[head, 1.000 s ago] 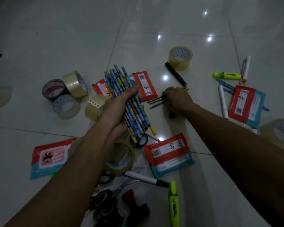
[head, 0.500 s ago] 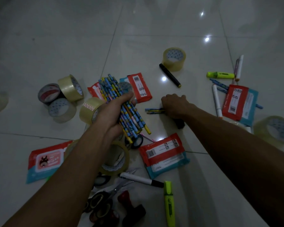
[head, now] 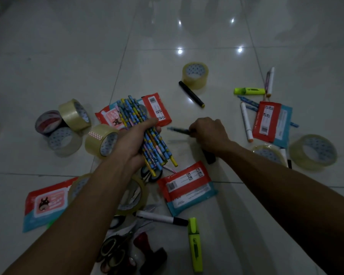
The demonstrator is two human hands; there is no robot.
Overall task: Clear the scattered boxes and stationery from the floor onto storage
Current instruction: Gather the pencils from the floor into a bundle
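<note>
So our left hand (head: 134,139) is wrapped tight around a fat bundle of blue-and-yellow patterned pencils (head: 145,135), held just above the glossy white tiled floor (head: 68,56). Our right hand (head: 208,133) is curled around a couple more of those pencils (head: 178,130), tips poking out toward the bundle.

Best move, we reckon: slide the new ones in parallel with the rest, same ends together, and loosen the left thumb only a touch so the stack doesn't fan out and spill. The bundle looks near the limit for one fist, so it's probably time to carry it off to storage, which isn't in view.

Plenty left down here: a few blue pencils (head: 247,101) by the red-and-teal flat packet (head: 272,122) on the right, a yellow-tipped black marker (head: 191,94), a neon yellow highlighter (head: 195,245), and the clear tape rolls (head: 195,75) dotted around. We'd grab long thin stuff first, rolls later.
</note>
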